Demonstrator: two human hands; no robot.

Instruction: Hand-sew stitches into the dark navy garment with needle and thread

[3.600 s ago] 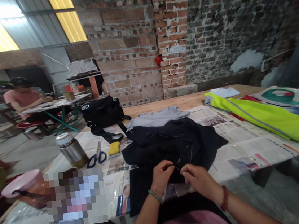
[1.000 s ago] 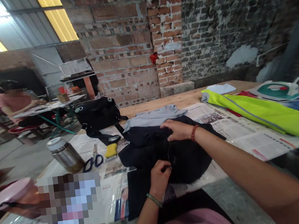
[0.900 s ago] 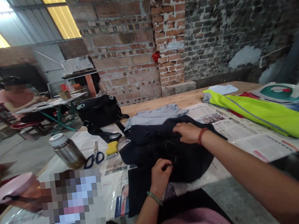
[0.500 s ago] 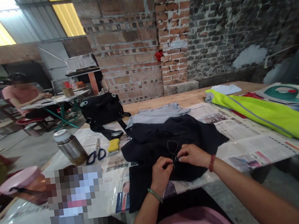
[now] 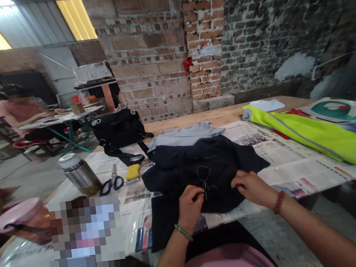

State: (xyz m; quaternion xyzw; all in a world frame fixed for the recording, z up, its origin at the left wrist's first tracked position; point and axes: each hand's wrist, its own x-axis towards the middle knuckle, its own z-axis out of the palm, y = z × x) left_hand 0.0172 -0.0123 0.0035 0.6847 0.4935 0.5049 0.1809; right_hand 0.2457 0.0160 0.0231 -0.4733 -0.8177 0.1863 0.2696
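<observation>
At the worktop's [image 5: 215, 118] near edge, your left hand [image 5: 189, 202] pinches a loop of thread [image 5: 203, 176], grip closed, over the dark garment [image 5: 202, 169]. Just right, your right hand [image 5: 252, 187] presses the same cloth, fingers curled; what they grasp cannot be told.

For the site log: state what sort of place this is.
Likely a small garment-mending workshop: dark garment and thread under both hands, scissors and iron on a newspaper-covered table, bare brick wall.
</observation>
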